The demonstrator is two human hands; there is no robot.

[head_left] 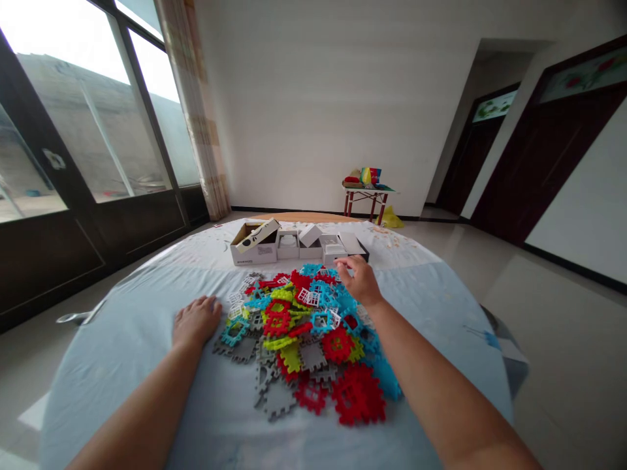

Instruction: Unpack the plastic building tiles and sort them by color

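A heap of interlocking plastic building tiles (298, 356) in red, blue, lime green and grey lies in the middle of the table, with small white window-like frames (308, 297) among them. To the left of this heap, my left hand (196, 320) rests flat on the tablecloth, its fingers stretched out and holding nothing. My right hand (360, 279) hovers over the heap's far right side, close to the front of a white box (334, 250). Its thumb and fingers are drawn together; what they hold, if anything, is too small to make out.
Behind the heap stands a row of open boxes, among them a larger carton (255, 253) with a tilted piece on top. A light blue and white cloth (147, 378) covers the round table. Farther back, a small table (368, 190) with colourful things stands by the wall.
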